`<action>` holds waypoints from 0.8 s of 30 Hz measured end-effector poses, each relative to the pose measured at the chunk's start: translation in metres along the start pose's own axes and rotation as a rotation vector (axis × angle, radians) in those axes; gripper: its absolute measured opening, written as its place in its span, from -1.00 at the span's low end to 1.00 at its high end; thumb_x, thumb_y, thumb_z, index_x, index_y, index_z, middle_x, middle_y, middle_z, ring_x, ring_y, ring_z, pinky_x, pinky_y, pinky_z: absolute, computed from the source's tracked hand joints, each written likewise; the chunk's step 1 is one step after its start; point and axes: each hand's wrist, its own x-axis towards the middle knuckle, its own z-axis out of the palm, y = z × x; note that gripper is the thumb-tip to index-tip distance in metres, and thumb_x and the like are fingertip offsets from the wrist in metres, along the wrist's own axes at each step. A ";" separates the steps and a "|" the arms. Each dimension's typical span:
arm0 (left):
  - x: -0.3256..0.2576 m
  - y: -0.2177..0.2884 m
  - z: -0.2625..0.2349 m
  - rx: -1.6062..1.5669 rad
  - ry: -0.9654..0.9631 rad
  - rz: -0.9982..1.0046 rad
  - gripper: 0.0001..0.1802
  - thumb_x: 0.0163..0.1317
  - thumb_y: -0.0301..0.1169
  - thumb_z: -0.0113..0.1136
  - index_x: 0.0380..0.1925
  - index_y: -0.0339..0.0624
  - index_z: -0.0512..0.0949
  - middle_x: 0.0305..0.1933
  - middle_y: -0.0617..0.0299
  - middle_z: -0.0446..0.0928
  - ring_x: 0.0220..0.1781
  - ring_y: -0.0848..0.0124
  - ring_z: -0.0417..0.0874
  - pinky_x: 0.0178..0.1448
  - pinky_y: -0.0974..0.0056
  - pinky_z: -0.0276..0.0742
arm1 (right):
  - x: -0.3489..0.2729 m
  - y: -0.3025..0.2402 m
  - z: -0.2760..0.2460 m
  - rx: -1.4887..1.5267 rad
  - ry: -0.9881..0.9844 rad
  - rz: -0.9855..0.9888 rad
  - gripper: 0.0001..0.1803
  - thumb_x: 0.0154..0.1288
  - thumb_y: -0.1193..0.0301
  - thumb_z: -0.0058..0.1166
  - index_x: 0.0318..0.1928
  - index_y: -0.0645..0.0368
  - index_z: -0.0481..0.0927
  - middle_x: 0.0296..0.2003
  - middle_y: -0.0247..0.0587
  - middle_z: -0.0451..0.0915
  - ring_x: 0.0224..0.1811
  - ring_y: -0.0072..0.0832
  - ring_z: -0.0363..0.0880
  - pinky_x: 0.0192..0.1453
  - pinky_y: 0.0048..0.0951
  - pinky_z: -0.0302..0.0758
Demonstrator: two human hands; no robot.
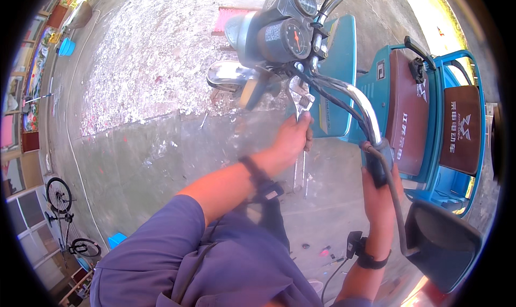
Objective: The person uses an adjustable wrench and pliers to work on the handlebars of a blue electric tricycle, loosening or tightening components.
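My left hand [293, 138] is closed around the handle of a silver adjustable wrench [301, 95]. The wrench's head reaches up to the bolts and cables below the handlebar clamp of a teal electric three-wheeler; whether its jaws sit on a nut, I cannot make out. On the right, my right hand [380, 191] wraps round the black handlebar grip [378, 167], its fingers partly hidden. The chrome handlebar [363, 100] curves up from there, with black cables along it. Two round gauges [290, 39] and a grey headlight housing [242, 35] sit just beyond the wrench.
A black rear-view mirror [443, 242] juts out at lower right on its stalk. Behind the teal front panel [338, 65] are a maroon seat [411, 119] and a backrest [459, 129]. Small tools [333, 261] lie on the concrete. A bicycle [64, 215] stands far left.
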 end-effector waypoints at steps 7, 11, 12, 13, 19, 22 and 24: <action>0.027 0.005 -0.003 -0.064 0.005 0.019 -0.62 0.53 -0.09 -0.08 -0.02 -0.22 0.38 -0.44 0.15 0.51 -0.52 0.36 0.58 -0.44 0.27 0.50 | 0.002 -0.002 0.001 0.000 0.029 0.023 -0.51 0.15 0.50 0.24 0.15 0.13 0.58 -0.09 -0.05 0.67 0.00 -0.24 0.67 0.09 -0.30 0.52; 0.032 0.027 0.009 -0.213 0.085 0.024 -0.64 0.53 -0.13 -0.05 0.06 -0.19 0.33 -0.28 0.08 0.58 -0.37 0.30 0.69 -0.31 0.24 0.63 | 0.003 0.004 0.003 0.010 0.022 0.007 -0.53 0.15 0.54 0.22 0.12 0.16 0.59 -0.10 -0.07 0.67 -0.03 -0.32 0.66 0.08 -0.34 0.51; 0.036 0.031 0.009 -0.248 0.111 0.035 -0.64 0.53 -0.14 -0.04 0.08 -0.19 0.33 -0.23 0.07 0.59 -0.32 0.29 0.71 -0.27 0.24 0.65 | 0.004 0.006 0.002 0.002 0.017 0.006 -0.54 0.14 0.55 0.22 0.12 0.16 0.59 -0.10 -0.08 0.67 -0.04 -0.33 0.66 0.08 -0.34 0.51; 0.039 0.032 0.010 -0.262 0.093 0.044 -0.66 0.52 -0.16 -0.03 0.07 -0.18 0.33 -0.20 0.08 0.59 -0.30 0.30 0.71 -0.25 0.24 0.66 | 0.003 0.007 0.002 0.006 0.030 0.009 -0.54 0.14 0.54 0.22 0.11 0.16 0.59 -0.11 -0.07 0.67 -0.04 -0.32 0.67 0.08 -0.34 0.51; 0.044 0.029 0.011 -0.314 0.066 0.106 -0.70 0.48 -0.23 0.05 0.03 -0.17 0.38 -0.08 0.15 0.57 -0.20 0.32 0.69 -0.14 0.25 0.66 | 0.002 0.012 0.003 -0.022 0.062 -0.027 -0.54 0.12 0.53 0.25 0.09 0.17 0.60 -0.14 -0.06 0.68 -0.07 -0.26 0.69 0.05 -0.32 0.53; 0.039 0.030 0.020 -0.330 0.116 0.134 -0.65 0.40 -0.18 0.18 -0.01 -0.19 0.45 -0.07 0.18 0.55 -0.19 0.32 0.68 -0.08 0.25 0.67 | 0.003 0.016 0.003 -0.042 0.072 -0.022 -0.54 0.11 0.52 0.27 0.09 0.16 0.60 -0.16 -0.04 0.69 -0.09 -0.23 0.70 0.04 -0.30 0.53; 0.039 0.029 0.024 -0.325 0.151 0.153 -0.64 0.39 -0.18 0.20 -0.01 -0.20 0.45 -0.09 0.18 0.55 -0.18 0.32 0.69 -0.08 0.25 0.66 | 0.003 0.015 0.004 -0.052 0.085 -0.018 -0.54 0.11 0.51 0.28 0.09 0.16 0.60 -0.17 -0.04 0.69 -0.09 -0.22 0.70 0.04 -0.30 0.54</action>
